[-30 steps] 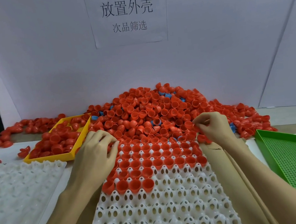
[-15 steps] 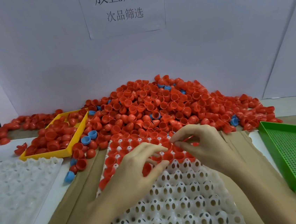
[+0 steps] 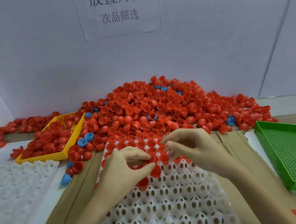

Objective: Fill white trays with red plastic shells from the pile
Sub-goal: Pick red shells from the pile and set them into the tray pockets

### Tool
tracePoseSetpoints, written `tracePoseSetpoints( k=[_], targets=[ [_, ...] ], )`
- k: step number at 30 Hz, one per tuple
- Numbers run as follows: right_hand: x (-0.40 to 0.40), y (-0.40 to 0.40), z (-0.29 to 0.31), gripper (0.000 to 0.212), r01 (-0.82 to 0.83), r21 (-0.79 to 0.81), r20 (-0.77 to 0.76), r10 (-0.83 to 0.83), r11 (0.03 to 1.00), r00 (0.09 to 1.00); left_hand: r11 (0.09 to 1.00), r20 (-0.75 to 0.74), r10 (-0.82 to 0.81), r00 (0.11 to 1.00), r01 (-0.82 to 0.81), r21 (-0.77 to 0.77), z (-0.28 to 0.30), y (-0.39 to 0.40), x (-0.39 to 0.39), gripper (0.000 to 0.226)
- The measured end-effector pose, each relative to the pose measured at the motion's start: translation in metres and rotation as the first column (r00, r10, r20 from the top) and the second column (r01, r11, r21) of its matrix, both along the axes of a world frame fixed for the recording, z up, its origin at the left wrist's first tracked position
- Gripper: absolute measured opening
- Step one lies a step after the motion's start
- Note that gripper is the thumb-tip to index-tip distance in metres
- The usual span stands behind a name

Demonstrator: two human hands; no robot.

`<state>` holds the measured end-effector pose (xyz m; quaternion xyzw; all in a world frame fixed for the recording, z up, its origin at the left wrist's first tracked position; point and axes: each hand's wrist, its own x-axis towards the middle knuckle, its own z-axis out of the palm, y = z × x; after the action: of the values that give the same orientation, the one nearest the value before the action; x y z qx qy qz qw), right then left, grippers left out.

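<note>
Plain white backdrop, counter [image 3: 36, 222] buried in a pile [image 3: 148, 108] of red shells. White tray [image 3: 164, 206] has only its far rows filled, most pockets still empty. Left hand [image 3: 124, 171] pinches a shell [image 3: 155, 170] over the tray; right hand [image 3: 193, 149] has fingers curled at the filled rows, can't tell what it holds.

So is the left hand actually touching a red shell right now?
Touching. The head view shows the left hand pinching a red shell between thumb and fingertip, just above the white tray.
</note>
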<state>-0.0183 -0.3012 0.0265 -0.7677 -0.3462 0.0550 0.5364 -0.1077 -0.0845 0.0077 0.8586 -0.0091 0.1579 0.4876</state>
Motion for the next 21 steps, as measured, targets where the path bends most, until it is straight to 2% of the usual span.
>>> tracePoseSetpoints(
  k=[3, 7, 15, 21],
  targets=[
    [0.011, -0.017, 0.007, 0.017, 0.145, 0.084, -0.03, -0.143, 0.986, 0.989, 0.983, 0.033, 0.0, 0.999, -0.006, 0.182, -0.003, -0.004, -0.003, 0.013],
    [0.021, -0.032, 0.005, 0.023, 0.287, 0.149, -0.095, -0.275, 0.946, 0.957, 0.893, 0.034, -0.053, 0.998, 0.033, 0.449, -0.011, -0.006, -0.004, 0.004],
    [0.031, -0.043, 0.001, 0.022, 0.387, 0.239, -0.123, -0.368, 0.89, 0.922, 0.857, 0.043, -0.106, 0.993, 0.07, 0.51, -0.018, -0.006, -0.001, 0.012],
    [0.043, -0.056, -0.003, 0.021, 0.504, 0.328, -0.147, -0.484, 0.799, 0.863, 0.791, 0.063, -0.154, 0.986, 0.085, 0.605, -0.015, -0.004, -0.005, 0.015]
  ],
)
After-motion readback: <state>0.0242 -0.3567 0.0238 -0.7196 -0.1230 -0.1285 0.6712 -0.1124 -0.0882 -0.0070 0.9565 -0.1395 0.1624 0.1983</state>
